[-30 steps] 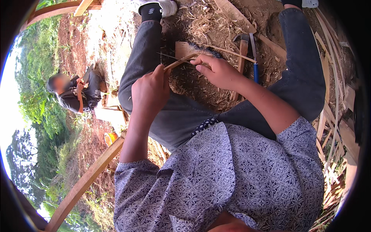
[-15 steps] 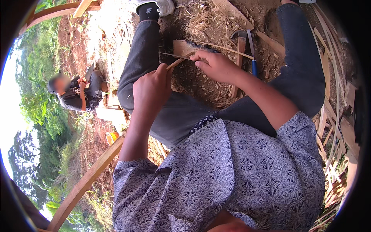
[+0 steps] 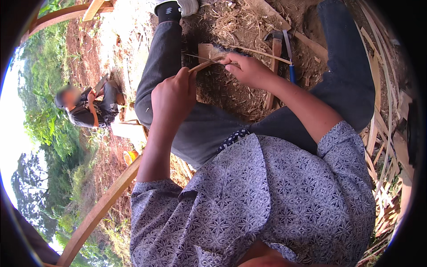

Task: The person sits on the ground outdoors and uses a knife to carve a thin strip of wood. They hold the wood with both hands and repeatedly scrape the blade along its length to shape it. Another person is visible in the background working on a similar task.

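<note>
1. Left edge: leafy green trees (image 3: 49, 111) stand beside reddish soil. A seated person (image 3: 86, 107) in dark clothes holds something flat and greyish, too small to make out.
2. Lower left: a squared, smooth timber beam (image 3: 100, 204) slants upward to the right; its upper end is hidden behind the forearm.
3. Left of upper centre: the left hand (image 3: 174, 94) is closed in a fist, gripping a narrow wooden strip (image 3: 203, 65), whose lower end disappears inside it.
4. Upper centre: the strip lies between the hands, its long axis slanting from lower left to upper right, toward the right fingertips. A thin, straight sliver (image 3: 195, 56) crosses near its upper end; its material is hard to tell.
5. Right of upper centre: the right hand (image 3: 247, 69) has curled fingers pinching at that crossing; whether it grips strip, sliver or both, I cannot tell.
6. Further right: a wooden-handled hammer (image 3: 276, 51), its handle partly covered by the forearm, lies beside a blue-handled tool (image 3: 292, 74) with a narrow metal blade.
7. Right edge: long, flat wood offcuts (image 3: 376, 111) bend with the rim and are cut off there.
</note>
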A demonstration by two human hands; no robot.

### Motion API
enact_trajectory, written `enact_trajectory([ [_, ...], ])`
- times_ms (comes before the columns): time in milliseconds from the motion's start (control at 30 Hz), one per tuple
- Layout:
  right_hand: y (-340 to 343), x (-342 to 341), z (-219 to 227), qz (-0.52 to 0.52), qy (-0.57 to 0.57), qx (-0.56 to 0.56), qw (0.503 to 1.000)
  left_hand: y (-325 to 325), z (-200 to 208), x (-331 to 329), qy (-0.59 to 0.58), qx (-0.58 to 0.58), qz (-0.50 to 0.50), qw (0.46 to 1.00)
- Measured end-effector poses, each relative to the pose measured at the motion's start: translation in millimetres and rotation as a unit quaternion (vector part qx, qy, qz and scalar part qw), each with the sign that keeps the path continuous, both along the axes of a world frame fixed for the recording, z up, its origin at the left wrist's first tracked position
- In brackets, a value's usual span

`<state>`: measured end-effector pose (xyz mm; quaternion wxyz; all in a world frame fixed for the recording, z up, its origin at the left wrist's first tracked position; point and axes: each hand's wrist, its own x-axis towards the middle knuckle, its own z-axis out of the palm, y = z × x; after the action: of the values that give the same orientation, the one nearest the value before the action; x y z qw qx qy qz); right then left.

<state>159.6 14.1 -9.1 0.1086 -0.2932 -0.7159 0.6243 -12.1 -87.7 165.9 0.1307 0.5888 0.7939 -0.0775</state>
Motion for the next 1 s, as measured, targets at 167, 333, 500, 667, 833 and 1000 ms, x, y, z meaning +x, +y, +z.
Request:
enact_trajectory([
  [167,-9.8,-3.1,38.6,0.004,0.079,-0.004,0.997,-1.3,-5.8,-3.5,-0.009,0.024,0.023,0.999],
  [333,18.8,1.3,26.9,0.058,-0.037,-0.039,0.997,4.2,-6.9,-2.4,0.002,0.014,0.025,1.0],
  [500,1.3,1.1,33.5,0.024,-0.072,-0.027,0.997,8.9,-8.4,-3.5,-0.03,0.036,0.036,0.998],
  [667,9.5,-4.4,21.2,0.031,0.007,-0.032,0.999,7.1,-8.2,-7.7,-0.012,0.037,0.05,0.998],
  [833,5.1,4.5,-11.5,0.057,-0.161,0.012,0.985,16.2,-5.1,-6.8,-0.041,0.031,0.047,0.998],
  [1000,14.8,-1.5,-8.0,0.077,-0.144,-0.048,0.985,7.2,-11.1,-9.5,-0.022,0.057,0.051,0.997],
])
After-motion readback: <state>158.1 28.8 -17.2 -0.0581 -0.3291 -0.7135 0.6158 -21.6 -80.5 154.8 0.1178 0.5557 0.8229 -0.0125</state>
